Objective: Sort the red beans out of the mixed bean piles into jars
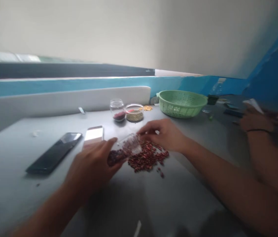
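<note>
My left hand (97, 158) is wrapped round a transparent jar (133, 144), which lies tilted on its side with its mouth toward the right. Dark red beans fill its lower end. At the jar's mouth is my right hand (165, 133), its fingers curled and pinched together; what they hold, if anything, is hidden. Below that hand, a pile of red beans (147, 158) spreads over the grey table (129, 204), with a few loose ones at its near right edge.
Behind stand an open jar (117, 110) with reddish contents, a round tub (134, 115) of small greenish grains and a green basket (182, 105). Two phones, one dark (55, 154) and one pale (94, 135), lie left. Another person's hand (256, 121) is at right.
</note>
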`<action>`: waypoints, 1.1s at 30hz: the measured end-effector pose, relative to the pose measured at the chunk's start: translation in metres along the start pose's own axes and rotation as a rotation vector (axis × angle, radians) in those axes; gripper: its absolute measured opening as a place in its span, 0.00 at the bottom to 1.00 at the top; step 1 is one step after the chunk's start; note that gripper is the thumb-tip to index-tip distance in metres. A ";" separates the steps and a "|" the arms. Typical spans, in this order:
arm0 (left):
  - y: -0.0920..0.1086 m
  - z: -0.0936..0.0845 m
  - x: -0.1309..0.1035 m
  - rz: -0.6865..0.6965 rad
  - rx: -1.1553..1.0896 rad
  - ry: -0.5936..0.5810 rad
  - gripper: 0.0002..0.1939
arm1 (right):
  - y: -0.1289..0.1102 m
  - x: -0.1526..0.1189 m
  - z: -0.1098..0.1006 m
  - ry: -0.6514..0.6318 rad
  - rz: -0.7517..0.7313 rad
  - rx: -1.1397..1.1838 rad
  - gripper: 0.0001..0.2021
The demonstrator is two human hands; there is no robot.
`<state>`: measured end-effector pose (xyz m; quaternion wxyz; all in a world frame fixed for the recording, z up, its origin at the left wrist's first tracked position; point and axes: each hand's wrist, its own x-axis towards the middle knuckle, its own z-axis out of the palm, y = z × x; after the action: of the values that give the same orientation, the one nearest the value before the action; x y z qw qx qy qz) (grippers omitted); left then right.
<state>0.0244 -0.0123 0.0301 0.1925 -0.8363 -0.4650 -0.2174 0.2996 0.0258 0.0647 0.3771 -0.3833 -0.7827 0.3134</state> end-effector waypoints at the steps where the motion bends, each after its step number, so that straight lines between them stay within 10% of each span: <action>1: 0.001 -0.001 0.000 0.018 -0.019 0.016 0.29 | -0.005 -0.003 0.005 0.003 -0.043 0.014 0.09; 10: 0.002 -0.001 -0.001 -0.032 0.015 0.070 0.27 | -0.005 -0.004 0.002 0.043 -0.055 0.028 0.12; 18: -0.001 0.003 -0.005 -0.086 -0.011 0.025 0.28 | 0.020 0.005 -0.015 -0.557 0.259 -0.419 0.24; 33: 0.001 0.000 -0.001 -0.095 0.005 -0.013 0.30 | 0.038 0.008 -0.008 -0.542 0.211 -0.193 0.10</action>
<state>0.0247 -0.0131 0.0293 0.1809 -0.8144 -0.5058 -0.2196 0.3163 0.0539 0.0416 0.0816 -0.3990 -0.8368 0.3659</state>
